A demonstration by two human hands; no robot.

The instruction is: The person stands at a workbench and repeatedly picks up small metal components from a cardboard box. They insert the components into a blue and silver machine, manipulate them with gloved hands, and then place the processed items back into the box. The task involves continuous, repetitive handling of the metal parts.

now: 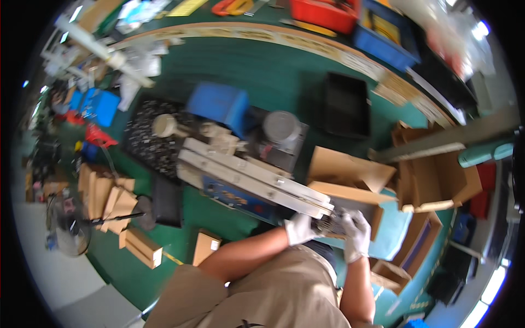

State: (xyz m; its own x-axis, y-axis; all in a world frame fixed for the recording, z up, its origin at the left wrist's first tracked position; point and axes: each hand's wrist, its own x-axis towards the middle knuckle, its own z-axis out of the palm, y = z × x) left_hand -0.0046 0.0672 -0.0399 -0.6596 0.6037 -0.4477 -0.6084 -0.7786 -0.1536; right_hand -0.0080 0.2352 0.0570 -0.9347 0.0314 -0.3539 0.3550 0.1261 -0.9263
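Observation:
My left hand (300, 229), in a white glove, is at the near end of a long pale metal rail (257, 180). Its fingertips are hidden by the rail end and a blurred cluster of small silvery metal parts (327, 224). My right hand (356, 236), gloved too, is on the other side of that cluster with its fingers curled in; what they hold, if anything, I cannot make out. Both hands are at the near side of an open cardboard box (377, 221) with a grey inside. The rail belongs to a bench machine with a blue housing (219, 104) and a grey round cylinder (281, 127).
A black tray (346, 105) lies on the green bench beyond the box. Left of the machine, a dark mat (150, 134) carries many small pieces. More cardboard boxes (437, 175) stand at the right under a grey post. Red (325, 13) and blue bins (385, 35) line the far edge.

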